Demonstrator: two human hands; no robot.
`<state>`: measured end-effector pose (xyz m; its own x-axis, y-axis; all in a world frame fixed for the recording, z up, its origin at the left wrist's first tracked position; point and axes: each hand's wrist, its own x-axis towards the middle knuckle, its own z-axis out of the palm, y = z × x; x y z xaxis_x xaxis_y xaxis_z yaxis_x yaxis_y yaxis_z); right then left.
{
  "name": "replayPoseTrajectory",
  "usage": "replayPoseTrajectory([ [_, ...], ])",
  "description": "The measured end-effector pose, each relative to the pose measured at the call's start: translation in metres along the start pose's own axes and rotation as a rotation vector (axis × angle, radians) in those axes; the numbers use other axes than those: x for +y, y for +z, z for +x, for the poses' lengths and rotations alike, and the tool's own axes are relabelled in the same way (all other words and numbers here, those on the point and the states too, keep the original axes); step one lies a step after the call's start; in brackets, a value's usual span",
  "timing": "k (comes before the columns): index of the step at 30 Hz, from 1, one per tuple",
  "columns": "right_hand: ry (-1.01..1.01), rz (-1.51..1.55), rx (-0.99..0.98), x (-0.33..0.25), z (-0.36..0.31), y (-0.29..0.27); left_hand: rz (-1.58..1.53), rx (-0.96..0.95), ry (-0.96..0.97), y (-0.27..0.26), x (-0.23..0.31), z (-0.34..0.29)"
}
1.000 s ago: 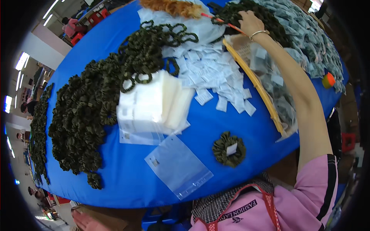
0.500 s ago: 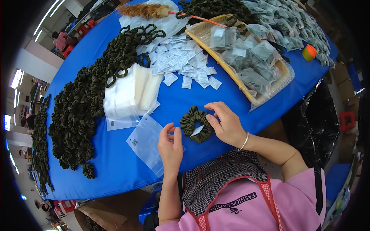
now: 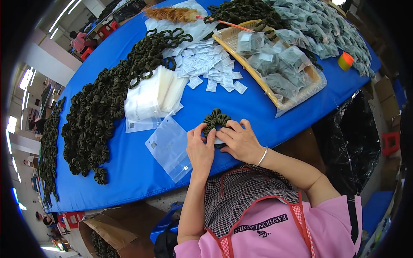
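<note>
A dark green ruffled scrunchie [image 3: 216, 118] lies on the blue table [image 3: 266, 107] near its front edge. Both hands are on it: my left hand [image 3: 199, 148] pinches its left side, and my right hand [image 3: 241, 141], with a thin bracelet at the wrist, covers its lower right part. A small white packet under the fingers is mostly hidden. A clear flat plastic bag [image 3: 170, 146] lies just left of my left hand.
A stack of clear bags [image 3: 152, 96] and a long heap of green scrunchies [image 3: 103, 112] lie to the left. Small white packets [image 3: 206, 66] are scattered behind. A woven tray [image 3: 275, 69] holds bagged scrunchies. An orange tape roll [image 3: 345, 61] sits at the right; a feather duster [image 3: 172, 13] lies at the back.
A second ago my right arm reached out to the far tray. It came back to the scrunchie, my left hand joined it, and both now close on the scrunchie.
</note>
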<state>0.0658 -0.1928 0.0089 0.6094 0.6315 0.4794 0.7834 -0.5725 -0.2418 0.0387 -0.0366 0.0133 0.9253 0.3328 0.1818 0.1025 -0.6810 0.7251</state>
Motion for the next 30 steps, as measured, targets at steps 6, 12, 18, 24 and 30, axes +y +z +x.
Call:
replayPoseTrajectory([
  [6,0.333,0.498,0.054,0.009,0.003,0.004,0.112,0.111,0.181,0.010,-0.007,0.001],
  [12,0.536,0.573,0.025,0.016,0.026,0.017,-0.034,0.121,0.071,0.017,-0.015,-0.005],
  [18,0.684,0.721,-0.131,0.017,0.025,0.022,-0.062,0.160,-0.009,0.022,-0.014,-0.018],
  [24,0.627,0.922,-0.105,0.009,0.022,0.026,-0.270,0.204,-0.043,0.027,-0.018,-0.025],
  [30,0.408,0.800,0.098,-0.005,0.018,0.032,-0.491,-0.001,-0.207,-0.001,-0.021,-0.028],
])
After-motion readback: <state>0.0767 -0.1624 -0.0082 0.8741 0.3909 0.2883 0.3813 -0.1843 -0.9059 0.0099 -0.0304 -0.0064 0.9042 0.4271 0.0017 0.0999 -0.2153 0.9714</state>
